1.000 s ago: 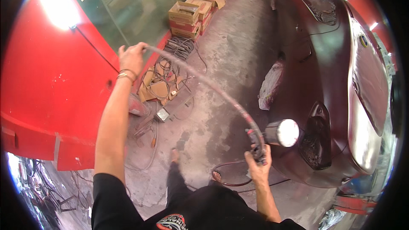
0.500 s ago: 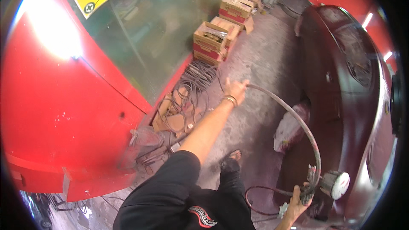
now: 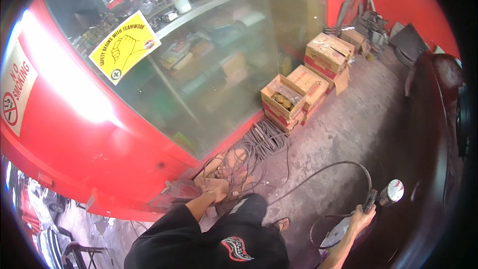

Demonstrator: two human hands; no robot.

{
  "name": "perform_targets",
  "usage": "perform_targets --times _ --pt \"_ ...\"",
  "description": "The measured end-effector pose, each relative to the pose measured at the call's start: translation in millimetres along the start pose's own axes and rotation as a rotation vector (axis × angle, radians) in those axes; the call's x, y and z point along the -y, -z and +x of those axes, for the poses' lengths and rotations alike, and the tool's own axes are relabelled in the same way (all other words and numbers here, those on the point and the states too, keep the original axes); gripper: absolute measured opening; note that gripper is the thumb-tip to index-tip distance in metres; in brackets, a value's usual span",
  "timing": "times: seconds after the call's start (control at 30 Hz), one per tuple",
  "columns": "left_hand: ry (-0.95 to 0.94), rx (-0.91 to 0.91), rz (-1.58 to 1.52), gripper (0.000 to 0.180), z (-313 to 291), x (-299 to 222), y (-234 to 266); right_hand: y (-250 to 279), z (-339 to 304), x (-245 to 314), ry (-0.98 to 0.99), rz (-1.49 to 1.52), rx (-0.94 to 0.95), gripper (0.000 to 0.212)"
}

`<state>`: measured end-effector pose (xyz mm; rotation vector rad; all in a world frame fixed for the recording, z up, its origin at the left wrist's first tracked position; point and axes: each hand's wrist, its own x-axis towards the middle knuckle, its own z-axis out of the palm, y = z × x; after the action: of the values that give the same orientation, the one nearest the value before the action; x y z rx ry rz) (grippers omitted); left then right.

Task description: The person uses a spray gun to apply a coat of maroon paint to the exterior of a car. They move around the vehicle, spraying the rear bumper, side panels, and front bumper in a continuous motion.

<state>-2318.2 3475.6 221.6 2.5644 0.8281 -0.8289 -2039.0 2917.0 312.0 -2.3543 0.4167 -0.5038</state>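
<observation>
Holding: our right hand [image 3: 359,217] grasps a handled tool with a round white head [image 3: 386,195], low beside the dark car body [image 3: 433,134].
Hose: black hose [image 3: 343,167] arcs from it.
Left hand: our left hand [image 3: 215,188] is down among tangled cables [image 3: 254,147]; we cannot tell its grip.
Beyond: cardboard boxes [image 3: 308,82].

Right forearm [image 3: 338,256] cut off below

Workshop interior: a red wall [image 3: 99,139] carrying a glass window [image 3: 214,79] is catching bright glare; a grey concrete floor [image 3: 343,129] is bearing stacked cardboard boxes [image 3: 303,94] and coiled cables [image 3: 259,144] beside them.
</observation>
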Motion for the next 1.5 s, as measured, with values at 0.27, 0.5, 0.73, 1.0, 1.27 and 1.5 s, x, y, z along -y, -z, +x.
perform_targets --times 0.27,0.5,0.73,1.0,1.27,1.5 --pt "0.663 0.397 -0.31 0.079 -64 90 -152 -168 213 -14 0.056 -0.135 0.079 0.044" --pt "0.234 0.338 -0.658 0.073 167 -123 1 -242 372 -6 -0.009 0.134 0.14 0.053" --pt "0.184 0.793 -1.043 0.069 273 -316 252 -287 496 59 -0.408 0.399 -0.101 0.049" --pt "0.364 1.018 -0.902 0.065 424 -448 449 -314 661 115 -0.252 0.469 -0.434 0.038" --pt "-0.196 0.886 -0.693 0.062 657 -658 543 -348 808 157 -0.351 0.517 -0.491 0.035" --pt "-1.055 0.833 -0.163 0.063 760 -1009 535 -390 887 192 -0.415 0.719 -0.649 0.03"
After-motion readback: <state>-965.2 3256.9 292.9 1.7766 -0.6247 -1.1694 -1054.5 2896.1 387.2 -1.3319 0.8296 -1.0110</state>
